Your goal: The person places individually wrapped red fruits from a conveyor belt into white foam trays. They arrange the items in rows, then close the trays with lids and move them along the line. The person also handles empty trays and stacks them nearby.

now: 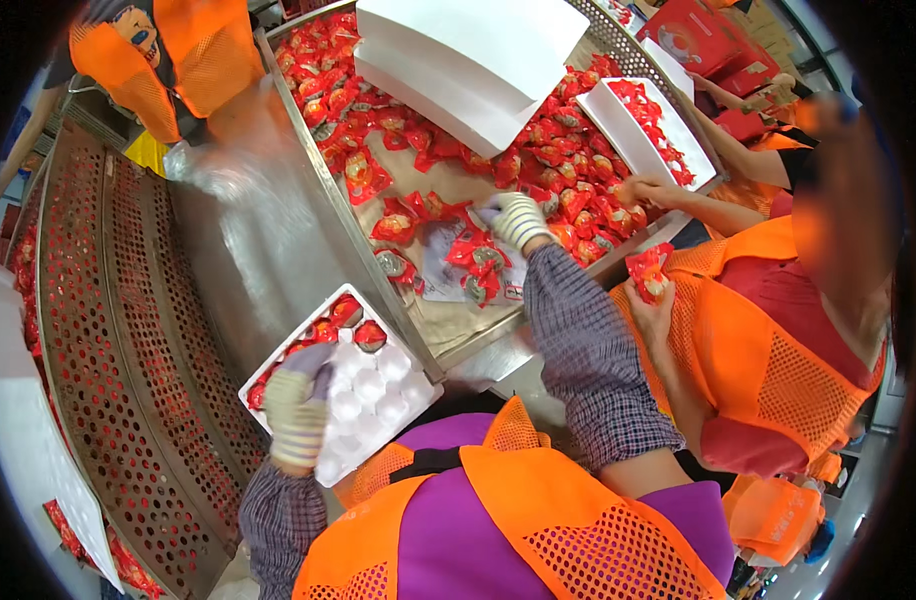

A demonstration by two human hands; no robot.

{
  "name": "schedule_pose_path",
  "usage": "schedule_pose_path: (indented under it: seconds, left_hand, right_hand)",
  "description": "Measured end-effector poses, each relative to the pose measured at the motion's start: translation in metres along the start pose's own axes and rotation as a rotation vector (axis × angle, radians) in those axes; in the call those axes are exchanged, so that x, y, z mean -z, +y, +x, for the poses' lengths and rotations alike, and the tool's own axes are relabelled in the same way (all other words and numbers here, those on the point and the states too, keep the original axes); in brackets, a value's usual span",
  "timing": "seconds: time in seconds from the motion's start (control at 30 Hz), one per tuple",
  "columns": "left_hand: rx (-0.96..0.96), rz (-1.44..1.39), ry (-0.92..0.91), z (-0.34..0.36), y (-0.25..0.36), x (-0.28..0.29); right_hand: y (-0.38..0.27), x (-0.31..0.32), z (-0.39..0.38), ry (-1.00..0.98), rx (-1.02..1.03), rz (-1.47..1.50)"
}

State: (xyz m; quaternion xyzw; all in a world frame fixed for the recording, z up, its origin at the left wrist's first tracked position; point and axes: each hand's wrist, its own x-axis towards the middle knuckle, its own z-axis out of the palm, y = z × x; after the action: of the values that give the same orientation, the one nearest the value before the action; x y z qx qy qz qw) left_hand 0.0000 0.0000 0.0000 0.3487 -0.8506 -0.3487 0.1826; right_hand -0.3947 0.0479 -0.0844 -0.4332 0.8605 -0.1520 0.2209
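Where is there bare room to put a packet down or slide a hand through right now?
Free: the empty white cups of the tray beside the left hand, and the bare tan strip just below the right hand. Crowded: the heap of red packets beyond it, under the white boxes.

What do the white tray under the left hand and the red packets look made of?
White tray: likely thin moulded plastic, smooth and slightly glossy, with rounded cups pressed into it. Red packets: apparently plastic film wrappers, shiny and crinkled, catching highlights. The left hand rests on the tray in a knitted glove.
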Motion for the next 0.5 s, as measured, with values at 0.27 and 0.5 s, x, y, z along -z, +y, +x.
schedule_pose_path:
  seconds: [0.27,0.5]
  left_hand:
    - [0.648,-1.335,-0.397,0.155,0.036,-0.182]
    - [0.748,-1.039,-0.054,0.206,0.002,-0.255]
  right_hand:
    - [0.092,-0.076,0.094,-0.306,-0.117,0.253]
    - [0.026,-0.054,0.050,-0.208,0.031,0.074]
